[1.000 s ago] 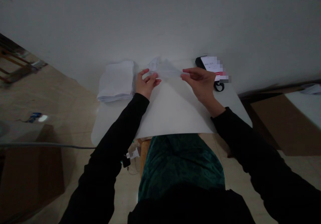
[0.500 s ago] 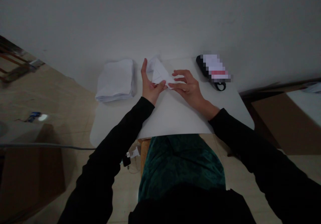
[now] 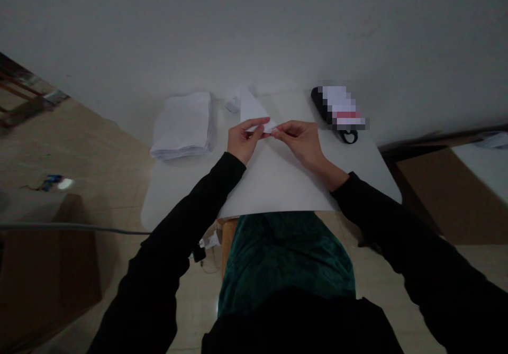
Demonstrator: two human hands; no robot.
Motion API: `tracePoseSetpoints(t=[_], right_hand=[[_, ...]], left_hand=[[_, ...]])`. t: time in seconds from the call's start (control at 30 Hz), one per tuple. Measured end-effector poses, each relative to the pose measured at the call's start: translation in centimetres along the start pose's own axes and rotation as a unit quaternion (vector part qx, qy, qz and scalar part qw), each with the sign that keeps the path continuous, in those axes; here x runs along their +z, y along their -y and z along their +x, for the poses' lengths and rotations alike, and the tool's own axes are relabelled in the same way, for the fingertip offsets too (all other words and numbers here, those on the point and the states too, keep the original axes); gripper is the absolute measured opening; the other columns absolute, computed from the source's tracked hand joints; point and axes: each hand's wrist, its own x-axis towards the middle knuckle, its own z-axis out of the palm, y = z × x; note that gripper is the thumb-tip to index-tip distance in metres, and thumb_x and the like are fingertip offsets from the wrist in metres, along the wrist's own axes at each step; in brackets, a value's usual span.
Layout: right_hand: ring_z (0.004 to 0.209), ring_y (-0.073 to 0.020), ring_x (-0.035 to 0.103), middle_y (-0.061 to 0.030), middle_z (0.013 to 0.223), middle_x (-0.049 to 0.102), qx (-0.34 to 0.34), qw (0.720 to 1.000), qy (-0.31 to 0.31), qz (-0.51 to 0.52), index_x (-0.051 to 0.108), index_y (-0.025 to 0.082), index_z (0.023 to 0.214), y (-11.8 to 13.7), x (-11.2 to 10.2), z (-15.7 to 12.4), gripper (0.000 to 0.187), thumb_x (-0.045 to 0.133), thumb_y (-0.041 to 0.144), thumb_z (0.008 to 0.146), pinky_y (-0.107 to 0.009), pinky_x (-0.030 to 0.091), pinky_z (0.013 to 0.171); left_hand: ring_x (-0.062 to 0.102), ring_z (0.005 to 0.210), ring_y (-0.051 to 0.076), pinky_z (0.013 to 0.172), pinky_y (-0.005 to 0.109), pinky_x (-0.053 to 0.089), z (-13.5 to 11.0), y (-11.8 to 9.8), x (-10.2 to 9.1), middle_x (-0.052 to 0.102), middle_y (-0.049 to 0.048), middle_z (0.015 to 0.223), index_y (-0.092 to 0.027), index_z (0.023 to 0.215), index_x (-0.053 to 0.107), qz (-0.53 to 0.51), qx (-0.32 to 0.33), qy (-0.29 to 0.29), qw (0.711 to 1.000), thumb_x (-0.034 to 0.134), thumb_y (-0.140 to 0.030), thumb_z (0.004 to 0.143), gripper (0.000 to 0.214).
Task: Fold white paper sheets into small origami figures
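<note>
Two hands over the desk [image 3: 169,206], just above a large white sheet [image 3: 273,179] lying on it. Left hand [image 3: 244,141] and right hand [image 3: 298,142] come together near the sheet's far side, pinching the base of a white paper triangle [image 3: 251,106] from either side, its tip pointing toward the wall. Left fingers [image 3: 254,126] closed across the paper, right fingers [image 3: 281,130] bunched tight on its corner; neither hand open. Cannot tell if the triangle touches the sheet. Small crumpled white paper scrap [image 3: 233,104] just behind it. Squared stack of folded white paper [image 3: 181,125] on the desk, left of the hands. Black object [image 3: 317,98] with a pixelated label near the far right edge, black loop [image 3: 349,137] beside it. Cardboard boxes [image 3: 47,269] [image 3: 448,200] on the tiled floor [image 3: 99,153], either side of the desk
</note>
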Motion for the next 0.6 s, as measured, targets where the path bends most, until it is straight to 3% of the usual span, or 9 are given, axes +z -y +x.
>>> tracePoseSetpoints(t=[0.33, 0.5, 0.6], right_hand=[[0.07, -0.0158, 0.069, -0.0028, 0.074, 0.075, 0.027, 1.0, -0.005, 0.009, 0.073, 0.019, 0.073, 0.38, 0.12, -0.2, 0.023, 0.083, 0.039, 0.069, -0.033, 0.058, 0.073], [0.081, -0.0161, 0.069, -0.0014, 0.082, 0.073, -0.038, 0.999, -0.025, 0.001, 0.07, 0.022, 0.066, 0.62, -0.04, 0.04, 0.022, 0.086, 0.038, 0.066, -0.032, 0.058, 0.076], [0.073, -0.0158, 0.067, -0.0007, 0.076, 0.072, -0.024, 0.999, -0.041, -0.01, 0.07, 0.022, 0.066, 0.85, -0.06, 0.09, 0.022, 0.086, 0.038, 0.066, -0.035, 0.059, 0.076]], left_hand=[[0.074, 0.077, 0.017, 0.076, 0.03, 0.063, -0.28, -0.48, 0.48, 0.078, 0.007, 0.094, -0.018, 0.101, 0.076, 0.029, -0.003, -0.019, 0.999, 0.08, -0.034, 0.075, 0.031], [0.074, 0.087, 0.019, 0.076, 0.03, 0.062, -0.33, -0.77, 0.53, 0.078, 0.0076, 0.103, -0.019, 0.098, 0.077, 0.035, 0.016, -0.026, 0.999, 0.086, -0.04, 0.068, 0.038], [0.073, 0.077, 0.017, 0.069, 0.029, 0.061, -0.37, -1.0, 0.56, 0.078, 0.0072, 0.1, -0.02, 0.099, 0.077, 0.039, 0.009, -0.024, 0.999, 0.085, -0.042, 0.069, 0.038]])
